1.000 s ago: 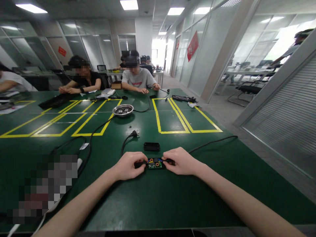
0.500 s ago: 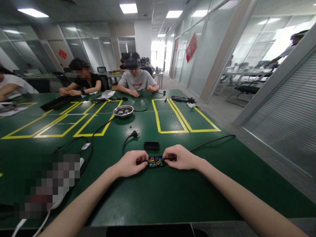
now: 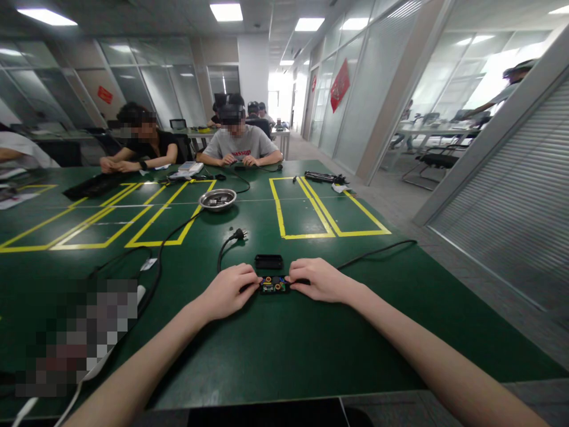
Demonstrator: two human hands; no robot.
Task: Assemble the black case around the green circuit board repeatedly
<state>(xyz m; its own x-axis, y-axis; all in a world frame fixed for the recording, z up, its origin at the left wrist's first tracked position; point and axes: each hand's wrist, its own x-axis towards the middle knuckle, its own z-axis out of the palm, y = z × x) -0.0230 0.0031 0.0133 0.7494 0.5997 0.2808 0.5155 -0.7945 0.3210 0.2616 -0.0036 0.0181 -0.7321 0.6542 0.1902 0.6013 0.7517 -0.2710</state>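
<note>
An open black plastic case with a circuit board [image 3: 274, 286] in it lies on the green table; copper-coloured ring coils and blue wires show on the board. My left hand [image 3: 231, 289] is closed at the case's left end, thumb and fingers pinching the black power cord there. At the right end my right hand [image 3: 319, 280] pinches the other black cable [image 3: 377, 254], which runs off to the right. Fingertips of both hands touch or nearly touch the case's ends. Just behind the case rests its separate black cover [image 3: 268, 261], hollow side showing. The cord's plug [image 3: 240, 235] lies beyond my left hand.
A metal bowl [image 3: 217, 200] with small metal parts stands further back. Yellow tape [image 3: 306, 236] marks rectangles on the table [image 3: 267, 350]. At left lie a blurred-out object with a white edge and a black cable [image 3: 160, 255]. A co-worker [image 3: 240, 142] sits opposite, handling something small.
My view has shifted slightly, moving everything a little left. Both hands keep their pinch at the case's ends. The co-worker opposite has brought both hands together.
</note>
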